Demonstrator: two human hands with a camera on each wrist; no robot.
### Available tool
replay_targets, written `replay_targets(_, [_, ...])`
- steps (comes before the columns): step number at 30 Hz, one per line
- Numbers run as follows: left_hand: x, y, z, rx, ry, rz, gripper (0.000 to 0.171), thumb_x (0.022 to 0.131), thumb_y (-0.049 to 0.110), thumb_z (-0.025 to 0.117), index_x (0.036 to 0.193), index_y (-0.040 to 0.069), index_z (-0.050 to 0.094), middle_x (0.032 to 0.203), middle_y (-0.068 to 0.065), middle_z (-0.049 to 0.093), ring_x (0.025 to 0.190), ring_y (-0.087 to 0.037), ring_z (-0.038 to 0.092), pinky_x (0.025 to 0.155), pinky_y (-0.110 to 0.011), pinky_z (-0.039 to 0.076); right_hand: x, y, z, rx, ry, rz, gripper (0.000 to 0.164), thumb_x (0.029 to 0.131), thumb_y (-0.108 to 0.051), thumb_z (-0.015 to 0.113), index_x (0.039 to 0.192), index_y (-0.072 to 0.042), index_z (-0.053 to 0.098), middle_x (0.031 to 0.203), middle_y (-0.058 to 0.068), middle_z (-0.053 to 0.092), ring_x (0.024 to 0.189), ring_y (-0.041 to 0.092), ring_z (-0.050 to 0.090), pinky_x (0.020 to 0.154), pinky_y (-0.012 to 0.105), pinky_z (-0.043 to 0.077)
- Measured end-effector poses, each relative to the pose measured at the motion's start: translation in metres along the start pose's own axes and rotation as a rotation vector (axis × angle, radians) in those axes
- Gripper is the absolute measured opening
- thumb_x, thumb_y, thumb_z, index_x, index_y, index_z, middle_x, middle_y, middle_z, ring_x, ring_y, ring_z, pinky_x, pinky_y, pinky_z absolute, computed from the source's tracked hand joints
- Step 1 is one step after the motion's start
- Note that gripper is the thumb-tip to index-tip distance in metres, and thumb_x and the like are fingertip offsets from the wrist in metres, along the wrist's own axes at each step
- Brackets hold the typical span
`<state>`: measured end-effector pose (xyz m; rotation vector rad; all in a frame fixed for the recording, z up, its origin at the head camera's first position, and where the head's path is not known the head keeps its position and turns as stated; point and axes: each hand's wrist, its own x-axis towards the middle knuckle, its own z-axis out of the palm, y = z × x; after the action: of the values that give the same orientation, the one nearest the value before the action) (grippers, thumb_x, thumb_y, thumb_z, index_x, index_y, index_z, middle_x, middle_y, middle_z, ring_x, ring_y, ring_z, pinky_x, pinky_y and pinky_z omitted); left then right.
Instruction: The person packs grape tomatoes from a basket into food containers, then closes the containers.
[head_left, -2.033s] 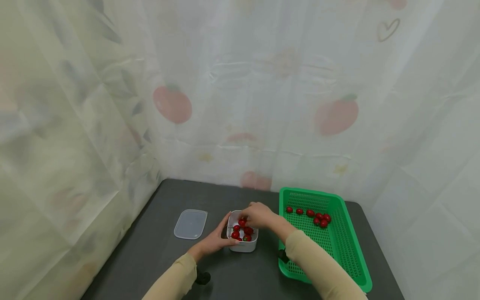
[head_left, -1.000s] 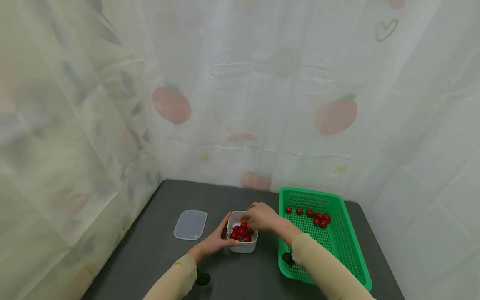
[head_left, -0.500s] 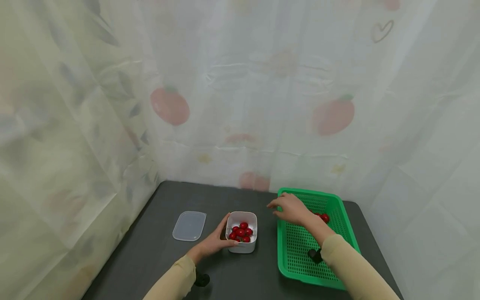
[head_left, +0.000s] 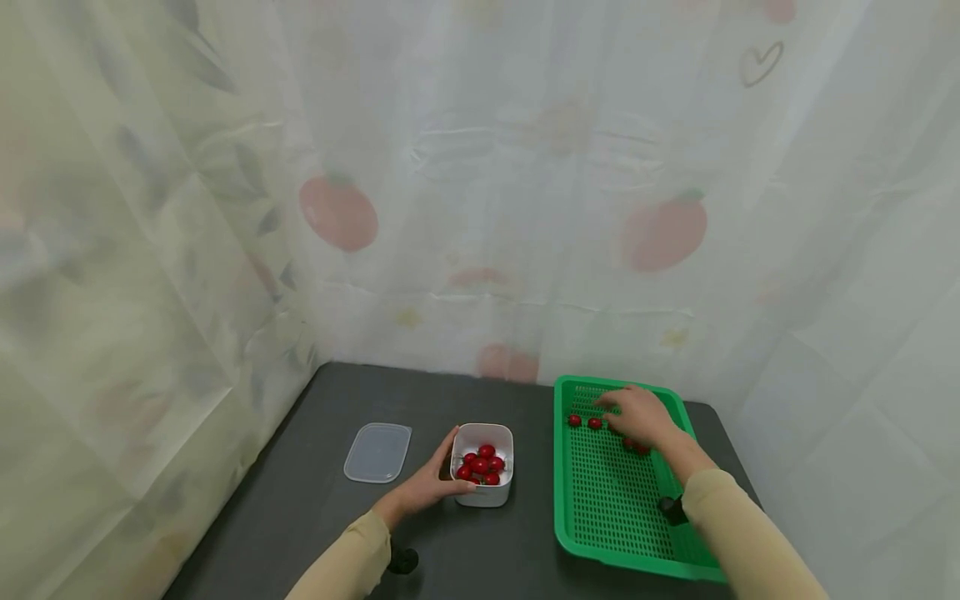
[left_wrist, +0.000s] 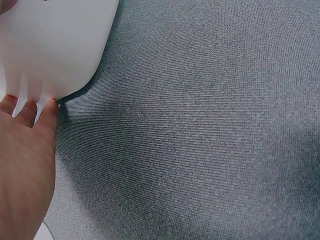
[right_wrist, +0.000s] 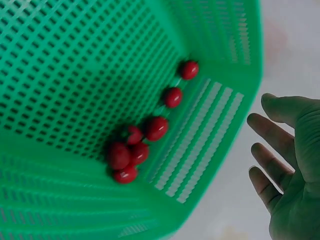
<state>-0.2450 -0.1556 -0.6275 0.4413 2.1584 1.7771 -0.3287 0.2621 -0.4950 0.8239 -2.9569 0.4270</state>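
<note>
My left hand [head_left: 424,485] holds a small white plastic container [head_left: 484,497], its thumb at the near wall and its fingers along the left side. Fingertips press the white wall in the left wrist view. Inside the container lie several red cherry tomatoes [head_left: 481,466]. Over the far part of a green plastic basket [head_left: 561,508] is my right hand [head_left: 641,415], its fingers spread and nothing between them. Several more cherry tomatoes [right_wrist: 157,128] lie along one end of the basket in the right wrist view; the hand partly hides them in the head view.
A translucent square lid [head_left: 378,452] lies flat on the dark grey table [head_left: 442,550], left of the container. Printed curtains [head_left: 480,208] hang along the table's back and left side.
My right hand has left the white container and moved right, over the basket. One more cherry tomato shows in the container than two seconds ago. The left hand stays at the container.
</note>
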Motion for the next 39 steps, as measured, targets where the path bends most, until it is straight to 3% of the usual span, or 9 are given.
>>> replay_targets(15, [0.002,-0.001,0.001,0.029,0.026,-0.027,0.111,0.090,0.029,0.079,0.166,0.023,-0.001,0.168,-0.013,0.014,0.150,-0.039,0.019,0.117,-0.059,0.025,-0.015,0.033,0.013,-0.059,-0.088,0.133,0.030,0.097,-0.011,0.067,0.125,-0.005,0.071,0.119,0.016,0.070,0.114,0.048,0.055,0.087,0.062,0.047])
replay_targets(28, [0.001,-0.001,0.001,0.022,0.014,-0.016,0.111,0.092,0.027,0.079,0.166,0.019,-0.003,0.169,-0.013,0.011,0.150,-0.040,0.018,0.116,-0.058,0.027,-0.024,0.039,0.030,-0.086,-0.152,0.189,0.029,0.095,-0.002,0.062,0.123,-0.002,0.071,0.118,0.021,0.068,0.111,0.051,0.056,0.088,0.064,0.046])
replay_targets(34, [-0.002,-0.001,0.001,0.032,0.017,-0.026,0.110,0.091,0.028,0.079,0.166,0.024,-0.002,0.169,-0.012,0.010,0.151,-0.039,0.019,0.117,-0.058,0.026,-0.026,0.039,0.037,-0.081,-0.171,0.208,0.031,0.094,0.000,0.061,0.124,-0.001,0.070,0.118,0.021,0.068,0.110,0.050,0.057,0.085,0.060,0.048])
replay_targets(39, [-0.001,-0.004,0.001,0.035,0.020,-0.020,0.111,0.091,0.029,0.079,0.166,0.023,-0.002,0.169,-0.012,0.012,0.150,-0.038,0.022,0.116,-0.057,0.027,-0.025,0.039,0.042,-0.072,-0.196,0.239,0.033,0.096,-0.002,0.059,0.127,0.001,0.068,0.120,0.022,0.067,0.117,0.054,0.053,0.094,0.065,0.043])
